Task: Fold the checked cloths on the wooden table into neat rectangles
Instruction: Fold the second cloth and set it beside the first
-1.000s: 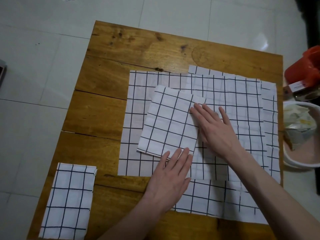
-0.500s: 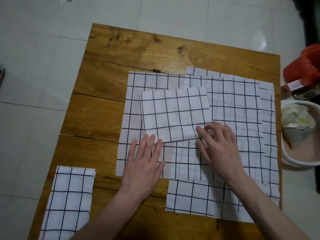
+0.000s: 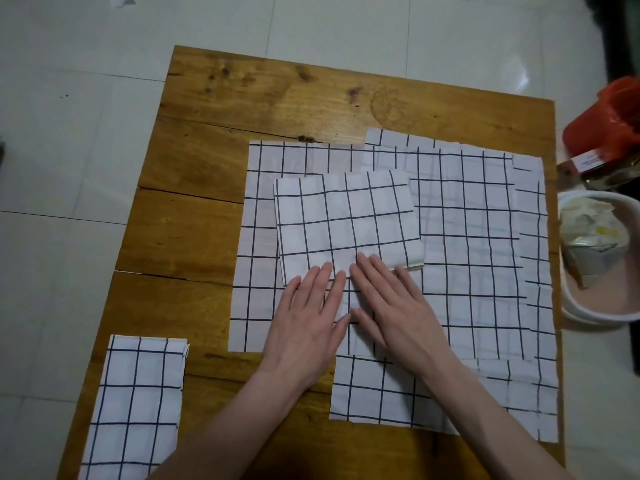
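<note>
A folded white checked cloth (image 3: 346,220) lies as a rectangle on top of several flat, unfolded checked cloths (image 3: 478,237) spread over the wooden table (image 3: 277,95). My left hand (image 3: 304,323) and my right hand (image 3: 391,306) lie flat side by side, fingers straight, with the fingertips on the folded cloth's near edge. Another folded checked cloth (image 3: 135,407) rests at the table's near left corner, apart from both hands.
A white tub (image 3: 581,310) with crumpled wrappers stands on the floor off the table's right edge. Behind it sits a red container (image 3: 602,123). White floor tiles surround the table. The table's far and left parts are bare wood.
The folded cloth has been turned square to the table and has slid slightly away. Both hands have come together at its near edge; my right hand's fingers have flattened out.
</note>
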